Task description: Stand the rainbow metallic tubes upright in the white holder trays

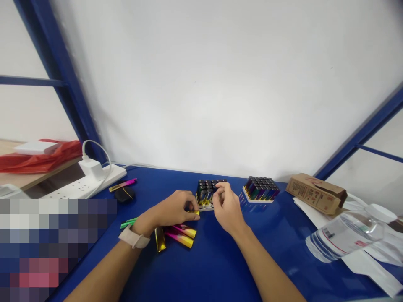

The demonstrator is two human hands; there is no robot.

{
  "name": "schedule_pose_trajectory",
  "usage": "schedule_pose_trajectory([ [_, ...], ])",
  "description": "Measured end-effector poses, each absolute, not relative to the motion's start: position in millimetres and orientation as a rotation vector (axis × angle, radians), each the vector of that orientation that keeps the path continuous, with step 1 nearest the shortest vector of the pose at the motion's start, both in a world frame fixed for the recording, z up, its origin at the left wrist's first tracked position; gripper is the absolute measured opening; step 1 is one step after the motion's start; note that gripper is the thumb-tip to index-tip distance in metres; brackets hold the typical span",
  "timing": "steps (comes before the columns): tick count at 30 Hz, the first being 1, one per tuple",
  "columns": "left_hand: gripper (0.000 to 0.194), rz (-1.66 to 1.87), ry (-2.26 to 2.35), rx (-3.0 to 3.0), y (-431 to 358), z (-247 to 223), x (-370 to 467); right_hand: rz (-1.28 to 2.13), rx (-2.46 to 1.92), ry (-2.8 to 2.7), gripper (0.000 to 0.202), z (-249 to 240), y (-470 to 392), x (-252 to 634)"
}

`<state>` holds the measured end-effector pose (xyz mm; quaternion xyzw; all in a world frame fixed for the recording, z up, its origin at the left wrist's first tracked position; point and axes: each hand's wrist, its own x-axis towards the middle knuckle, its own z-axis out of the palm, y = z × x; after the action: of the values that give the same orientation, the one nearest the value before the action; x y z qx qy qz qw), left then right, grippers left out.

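Observation:
My left hand [176,208] is closed in a pinch at the near left corner of a pale rack [207,208]. A shiny yellow-gold piece [197,212] shows at its fingertips, mostly hidden by them. Dark metallic tubes [206,186] with black tops stand upright in that rack. My right hand [227,205] is at the rack's right side, fingers curled together; whether anything is inside them is hidden. Below my left hand lie pink-and-yellow shiny tubes [181,237] and a gold one [160,239]. Green pieces [128,222] stick out beyond my left wrist.
A second rack full of dark tubes [260,188] stands to the right. Further right are a cardboard box [316,193], white papers and a tilted water bottle [349,233]. At left are a white power strip [80,184], a black pouch [124,194] and another pink-gold tube [123,185].

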<state>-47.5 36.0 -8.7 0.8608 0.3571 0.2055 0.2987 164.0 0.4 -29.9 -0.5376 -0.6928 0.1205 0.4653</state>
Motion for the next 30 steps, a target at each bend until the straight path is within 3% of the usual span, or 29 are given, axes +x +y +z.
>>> schedule_pose_trajectory([
  [5, 0.027, 0.636, 0.796, 1.921, 28.7, 3.1, -43.1, 0.311, -1.193, -1.647, 0.018, -18.7, -8.5, 164.6],
  [9, 0.026, 0.794, 0.694, 1.696, 28.9, 9.5, -43.6, 0.512, -1.111, -1.612, 0.034, -20.2, -6.7, 164.7],
  [13, 0.028, 0.983, 0.675, 1.572, 32.1, 11.9, -46.8, 0.953, -1.012, -1.465, 0.054, -24.4, 3.0, 165.8],
  [24, 0.027, 1.082, 0.554, 1.491, 34.5, 2.4, -42.3, 1.318, -0.941, -1.337, 0.034, -20.6, 7.4, 164.6],
  [30, 0.022, 0.908, 0.546, 1.56, 33.2, -4.2, -38.1, 1.284, -0.804, -1.192, 0.041, -24.0, 9.1, 160.1],
])
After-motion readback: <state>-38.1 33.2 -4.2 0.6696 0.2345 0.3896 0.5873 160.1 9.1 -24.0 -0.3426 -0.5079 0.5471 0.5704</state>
